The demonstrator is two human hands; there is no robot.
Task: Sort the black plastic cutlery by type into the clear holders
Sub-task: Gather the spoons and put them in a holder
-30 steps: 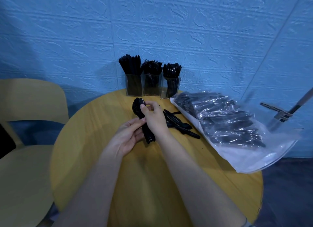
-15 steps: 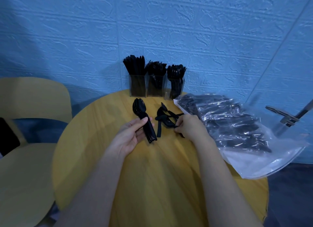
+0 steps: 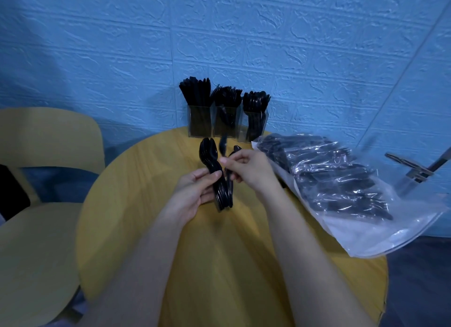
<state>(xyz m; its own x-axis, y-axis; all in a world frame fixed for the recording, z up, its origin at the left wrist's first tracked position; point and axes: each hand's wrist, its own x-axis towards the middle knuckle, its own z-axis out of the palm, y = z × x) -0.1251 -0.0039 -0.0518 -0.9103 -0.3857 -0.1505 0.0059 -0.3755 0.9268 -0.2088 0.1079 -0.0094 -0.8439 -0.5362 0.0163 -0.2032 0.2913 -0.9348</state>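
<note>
Since half a second ago: our right hand had come back in from the loose pile and met our left hand over the middle of the table; we had a blurred black piece rising with it.
Left hand: clamped round a nested stack of spoons, thumb across the necks, bowls pointing away from us.
Right hand: fingers pinched on that blurred piece, right against the stack. We couldn't tell its type from the smear.
Loose cutlery: another dark piece or two peeked out just beyond our right knuckles; mostly hidden.
Risk, slip: we judged the stack could fan out or shed a spoon, since it was held by thumb pressure on slick plastic while we nudged another piece in.
Risk, wrong type: blur hid the head, so a fork could have gone in among spoons.
Risk, bag: the plastic bag overhung the table edge beyond our right forearm; a bump could have sent it off.
Holder beyond left hand: knives, packed upright.
Middle holder: forks, tines up.
Holder beyond right hand: spoons, fairly full, so a whole stack might have jammed or tipped it.
Bag contents: wrapped bundles of black cutlery, still unsorted.
</note>
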